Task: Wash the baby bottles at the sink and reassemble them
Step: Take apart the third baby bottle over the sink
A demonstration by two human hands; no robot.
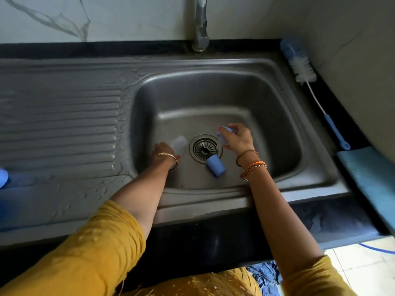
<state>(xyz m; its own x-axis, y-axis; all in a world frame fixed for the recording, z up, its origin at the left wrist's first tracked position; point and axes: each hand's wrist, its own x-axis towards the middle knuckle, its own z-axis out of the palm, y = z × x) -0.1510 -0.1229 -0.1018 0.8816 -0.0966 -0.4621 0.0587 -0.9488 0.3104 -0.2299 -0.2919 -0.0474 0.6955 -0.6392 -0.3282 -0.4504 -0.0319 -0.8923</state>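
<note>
Both my hands are down in the steel sink basin (284, 116). My left hand (163, 151) grips a clear baby bottle (179, 143) lying just left of the drain (205, 148). My right hand (238, 138) holds a blue bottle part (224, 133) just right of the drain; its exact shape is blurred. A blue cap (215, 166) lies on its side on the basin floor below the drain, between my wrists, touching neither hand.
The tap (201, 24) stands behind the basin with no water running. A blue-and-white bottle brush (303, 67) lies on the dark counter at the right. A wet ribbed drainboard (59, 124) spreads left. A blue cloth (372, 178) lies at right, a blue object (3, 177) at the left edge.
</note>
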